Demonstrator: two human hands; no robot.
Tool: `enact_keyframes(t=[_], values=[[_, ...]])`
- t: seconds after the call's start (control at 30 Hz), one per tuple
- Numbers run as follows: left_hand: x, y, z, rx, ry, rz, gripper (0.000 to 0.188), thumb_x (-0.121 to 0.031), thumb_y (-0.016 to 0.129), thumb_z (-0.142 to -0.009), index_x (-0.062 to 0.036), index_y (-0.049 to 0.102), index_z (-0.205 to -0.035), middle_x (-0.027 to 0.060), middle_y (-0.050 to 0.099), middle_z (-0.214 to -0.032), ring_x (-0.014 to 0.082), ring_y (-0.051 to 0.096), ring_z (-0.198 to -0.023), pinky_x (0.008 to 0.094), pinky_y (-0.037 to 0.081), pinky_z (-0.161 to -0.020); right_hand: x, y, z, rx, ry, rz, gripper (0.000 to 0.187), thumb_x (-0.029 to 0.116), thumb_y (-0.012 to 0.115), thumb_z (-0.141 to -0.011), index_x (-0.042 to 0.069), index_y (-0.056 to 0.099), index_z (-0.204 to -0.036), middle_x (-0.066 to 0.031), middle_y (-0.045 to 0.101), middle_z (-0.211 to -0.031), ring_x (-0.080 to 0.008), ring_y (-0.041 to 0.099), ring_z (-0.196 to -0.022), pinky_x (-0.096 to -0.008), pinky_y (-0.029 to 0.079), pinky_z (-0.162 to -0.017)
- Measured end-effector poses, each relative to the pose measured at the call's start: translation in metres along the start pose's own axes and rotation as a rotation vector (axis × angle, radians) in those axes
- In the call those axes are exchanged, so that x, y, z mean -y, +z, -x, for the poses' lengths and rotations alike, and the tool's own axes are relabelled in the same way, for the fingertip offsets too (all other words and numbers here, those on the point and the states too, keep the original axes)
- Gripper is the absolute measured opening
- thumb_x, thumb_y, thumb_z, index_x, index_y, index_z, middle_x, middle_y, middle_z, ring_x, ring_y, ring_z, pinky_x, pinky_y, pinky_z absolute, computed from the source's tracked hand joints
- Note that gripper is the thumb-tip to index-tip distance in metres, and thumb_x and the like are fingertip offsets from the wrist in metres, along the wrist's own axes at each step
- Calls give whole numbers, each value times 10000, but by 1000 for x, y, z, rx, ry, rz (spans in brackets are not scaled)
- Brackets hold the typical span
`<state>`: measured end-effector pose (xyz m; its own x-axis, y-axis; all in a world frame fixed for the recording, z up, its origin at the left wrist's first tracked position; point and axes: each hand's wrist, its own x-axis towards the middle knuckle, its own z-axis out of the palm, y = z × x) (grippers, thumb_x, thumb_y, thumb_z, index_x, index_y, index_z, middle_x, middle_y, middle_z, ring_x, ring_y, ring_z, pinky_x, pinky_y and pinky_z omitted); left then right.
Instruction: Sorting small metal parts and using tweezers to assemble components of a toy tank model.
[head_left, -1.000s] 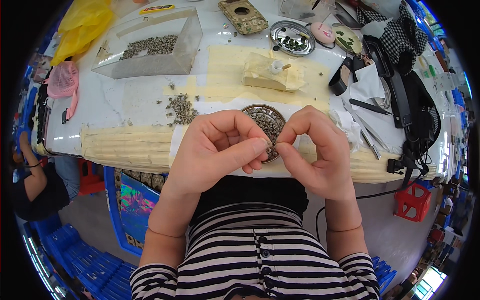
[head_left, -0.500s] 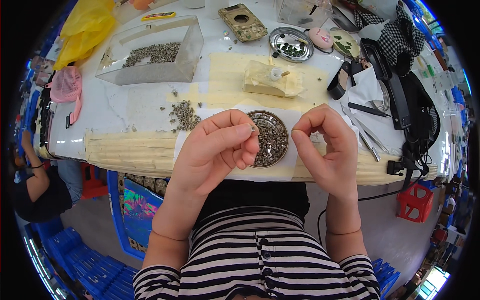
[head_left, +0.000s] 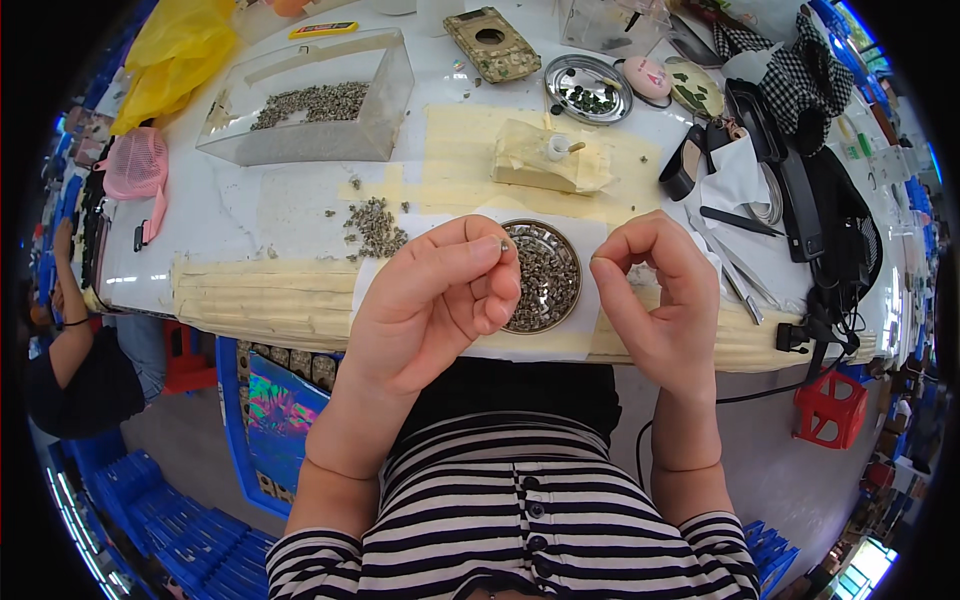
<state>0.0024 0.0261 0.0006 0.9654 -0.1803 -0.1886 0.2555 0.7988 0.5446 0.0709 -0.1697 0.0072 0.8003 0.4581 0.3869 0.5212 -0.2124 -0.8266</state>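
Note:
My left hand (head_left: pixel 425 300) is closed in a pinch, holding a tiny metallic piece (head_left: pixel 505 244) between thumb and forefinger tips. Facing it, my right hand (head_left: pixel 665 300) also has thumb and forefinger pressed together; whatever is between them is too small to make out. Below and between the hands, a round metal-rimmed dish (head_left: pixel 577 290) holds many small grey-brown metal pieces, its left side partly hidden by my left fingers. White paper (head_left: pixel 585 340) lies under the dish. A loose pile of similar pieces (head_left: pixel 375 228) lies beyond my left hand.
A clear plastic box (head_left: pixel 300 150) with more pieces stands back left. A taped block (head_left: pixel 545 175) sits beyond the dish, with a camouflage-patterned case (head_left: pixel 490 45) and a round tray (head_left: pixel 625 105) of dark green bits farther back. Tweezers (head_left: pixel 740 285) lie right. Another person (head_left: pixel 85 370) sits far left.
Both hands keep their pinches with hardly any movement. The table's things appear slightly farther right in the picture. At the far left, the other person's arm has risen.

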Motion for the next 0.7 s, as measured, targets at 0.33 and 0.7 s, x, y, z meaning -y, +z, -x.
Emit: enact_keyframes(t=[0.33,0.7], values=[[19,19,9,-203,457,-792,87,27,611,-829,36,604,-916,49,630,-793,76,588,-704,196,474,-662,-9,-7,6,-39,-11,155,113,-22,653,-727,13,574,-800,-56,563,-740,-177,532,-647,-284,436,-579],[29,14,10,-215,537,-910,82,38,632,-802,42,620,-883,46,625,-788,68,576,-691,193,464,-645,-13,-11,13,77,-160,469,137,-22,659,-700,19,606,-820,-74,526,-742,-249,514,-707,-348,435,-632]])
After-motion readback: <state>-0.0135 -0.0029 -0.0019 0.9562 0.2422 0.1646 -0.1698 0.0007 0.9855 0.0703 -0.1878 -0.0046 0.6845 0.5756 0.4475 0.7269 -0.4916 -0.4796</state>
